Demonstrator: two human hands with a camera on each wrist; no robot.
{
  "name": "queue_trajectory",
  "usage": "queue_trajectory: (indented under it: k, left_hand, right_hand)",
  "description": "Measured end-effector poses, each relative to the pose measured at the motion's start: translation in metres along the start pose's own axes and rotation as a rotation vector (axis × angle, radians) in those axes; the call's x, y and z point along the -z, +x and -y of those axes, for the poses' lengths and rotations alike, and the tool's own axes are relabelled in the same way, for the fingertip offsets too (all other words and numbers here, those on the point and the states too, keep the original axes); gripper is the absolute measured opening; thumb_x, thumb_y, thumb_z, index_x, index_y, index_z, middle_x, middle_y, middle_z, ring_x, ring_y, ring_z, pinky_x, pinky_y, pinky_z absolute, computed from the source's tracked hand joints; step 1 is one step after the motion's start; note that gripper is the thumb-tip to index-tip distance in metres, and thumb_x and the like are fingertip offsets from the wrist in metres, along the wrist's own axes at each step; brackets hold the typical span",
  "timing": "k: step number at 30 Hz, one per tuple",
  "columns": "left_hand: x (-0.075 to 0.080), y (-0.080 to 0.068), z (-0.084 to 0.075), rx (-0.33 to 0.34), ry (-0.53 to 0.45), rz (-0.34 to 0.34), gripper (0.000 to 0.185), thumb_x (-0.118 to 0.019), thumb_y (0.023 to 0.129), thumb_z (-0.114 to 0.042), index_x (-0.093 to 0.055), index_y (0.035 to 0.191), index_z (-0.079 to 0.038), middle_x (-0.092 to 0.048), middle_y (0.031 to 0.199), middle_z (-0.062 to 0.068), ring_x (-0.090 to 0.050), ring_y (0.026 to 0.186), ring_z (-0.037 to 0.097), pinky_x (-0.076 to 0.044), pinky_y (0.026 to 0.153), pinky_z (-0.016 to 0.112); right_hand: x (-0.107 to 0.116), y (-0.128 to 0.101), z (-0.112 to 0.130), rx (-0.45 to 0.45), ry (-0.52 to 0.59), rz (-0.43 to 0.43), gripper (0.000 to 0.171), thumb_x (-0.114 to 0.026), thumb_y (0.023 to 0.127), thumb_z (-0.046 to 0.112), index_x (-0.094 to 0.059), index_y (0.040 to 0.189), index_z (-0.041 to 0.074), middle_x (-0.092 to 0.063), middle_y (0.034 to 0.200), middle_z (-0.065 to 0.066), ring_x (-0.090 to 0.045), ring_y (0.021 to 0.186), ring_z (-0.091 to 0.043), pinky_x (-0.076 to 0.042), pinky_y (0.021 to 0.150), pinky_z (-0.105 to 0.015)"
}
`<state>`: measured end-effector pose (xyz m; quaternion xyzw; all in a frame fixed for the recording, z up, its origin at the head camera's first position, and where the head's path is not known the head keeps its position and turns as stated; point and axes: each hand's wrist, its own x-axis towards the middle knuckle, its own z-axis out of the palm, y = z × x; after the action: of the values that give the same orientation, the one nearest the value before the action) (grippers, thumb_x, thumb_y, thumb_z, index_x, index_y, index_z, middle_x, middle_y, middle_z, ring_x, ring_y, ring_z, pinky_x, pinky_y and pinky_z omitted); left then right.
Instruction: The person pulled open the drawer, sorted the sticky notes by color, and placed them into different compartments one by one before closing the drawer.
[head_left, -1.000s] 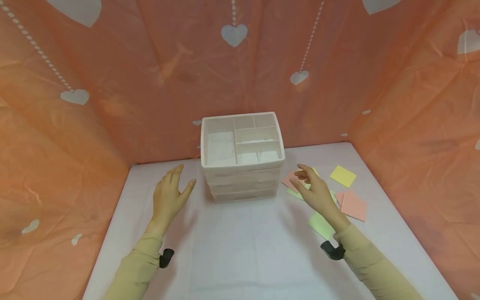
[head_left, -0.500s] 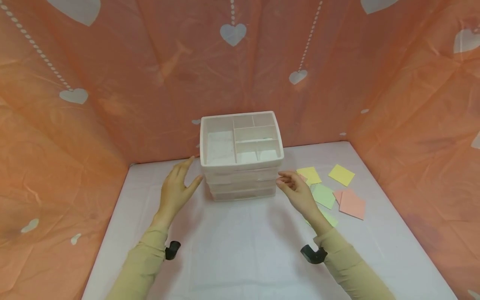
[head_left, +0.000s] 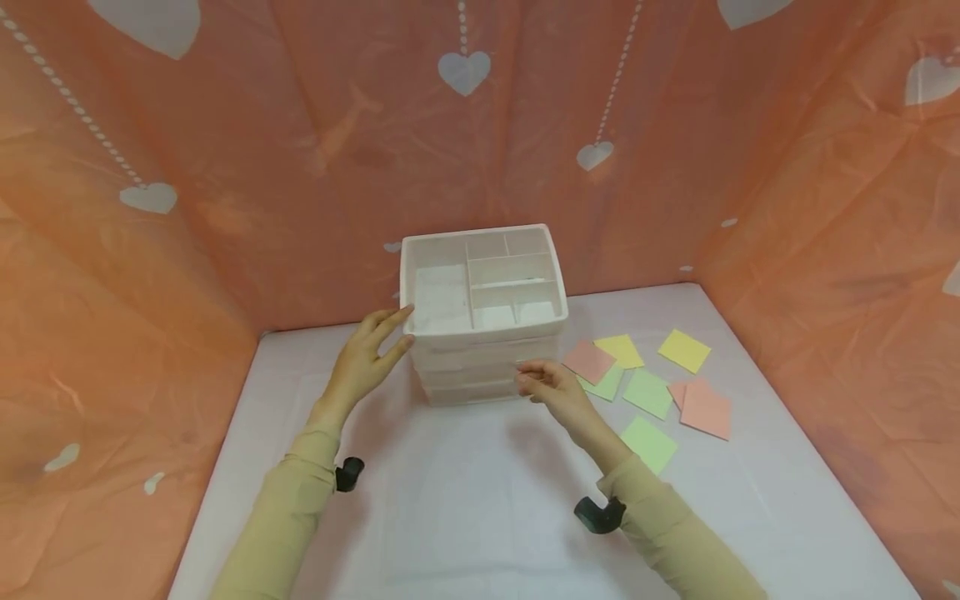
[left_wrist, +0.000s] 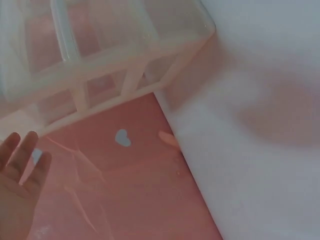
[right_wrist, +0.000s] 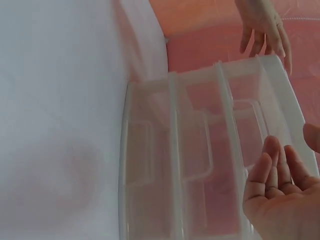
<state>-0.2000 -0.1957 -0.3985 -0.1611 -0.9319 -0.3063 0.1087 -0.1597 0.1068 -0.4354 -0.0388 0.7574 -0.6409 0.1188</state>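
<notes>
A white plastic drawer organizer (head_left: 487,354) stands at the back of the table, with a divided tray on top and see-through drawers below. My left hand (head_left: 360,358) is at its front left corner, fingers extended with their tips right at the rim; in the left wrist view the left hand (left_wrist: 20,185) shows at the lower left beside the organizer (left_wrist: 80,90). In front of the right half of the drawers is my right hand (head_left: 558,392), fingers loosely bent and thumb apart. The right wrist view has that right hand (right_wrist: 282,185) close over the upper drawer front (right_wrist: 247,122), holding nothing.
Several sticky notes lie right of the organizer: a pink note (head_left: 590,362), a yellow note (head_left: 684,350), a green note (head_left: 648,444) and others. An orange cloth (head_left: 337,167) with white hearts encloses the back and sides of the white-covered table (head_left: 450,500).
My left hand has moved right and up to the organizer's corner. My right hand has swung left from above the sticky notes to the drawer fronts, uncovering the notes.
</notes>
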Motion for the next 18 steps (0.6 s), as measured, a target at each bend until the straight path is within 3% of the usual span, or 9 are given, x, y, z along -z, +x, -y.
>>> queue_trajectory:
  k: [7,10,15,18]
  left_hand:
    - [0.002,0.006,0.005,-0.008,-0.063,0.045,0.048,-0.057,0.091,-0.039,-0.047,0.135,-0.023,-0.035,0.149,0.011,-0.035,0.135,0.037,-0.034,0.102,0.060]
    - [0.000,0.009,0.005,-0.034,-0.070,0.025,0.046,-0.060,0.089,-0.036,-0.051,0.131,-0.018,-0.041,0.145,0.014,-0.038,0.134,0.036,-0.035,0.104,0.056]
    - [-0.009,0.010,0.004,-0.082,-0.072,-0.050,0.039,-0.065,0.086,-0.028,-0.057,0.120,-0.011,-0.057,0.130,0.015,-0.059,0.114,0.033,-0.048,0.094,0.048]
    - [-0.014,0.011,0.004,-0.130,-0.075,-0.113,0.033,-0.067,0.084,-0.022,-0.059,0.113,-0.010,-0.066,0.107,0.013,-0.067,0.095,0.030,-0.055,0.081,0.042]
  right_hand:
    - [-0.018,0.008,-0.002,-0.050,0.128,0.065,0.037,-0.055,0.093,0.016,-0.051,0.125,-0.001,-0.061,0.109,-0.014,-0.058,0.085,-0.007,-0.049,0.087,-0.034]
    - [-0.022,0.012,-0.003,-0.067,0.184,0.073,0.038,-0.055,0.093,0.016,-0.050,0.125,-0.004,-0.061,0.102,-0.005,-0.057,0.084,-0.008,-0.048,0.084,-0.032]
    - [-0.028,0.018,-0.004,-0.122,0.297,0.098,0.041,-0.053,0.094,0.015,-0.046,0.128,-0.007,-0.060,0.101,-0.001,-0.055,0.083,-0.008,-0.046,0.078,-0.024]
    - [-0.029,0.021,-0.005,-0.166,0.403,0.098,0.042,-0.050,0.096,0.015,-0.043,0.132,-0.005,-0.060,0.100,0.001,-0.054,0.084,-0.008,-0.045,0.075,-0.020]
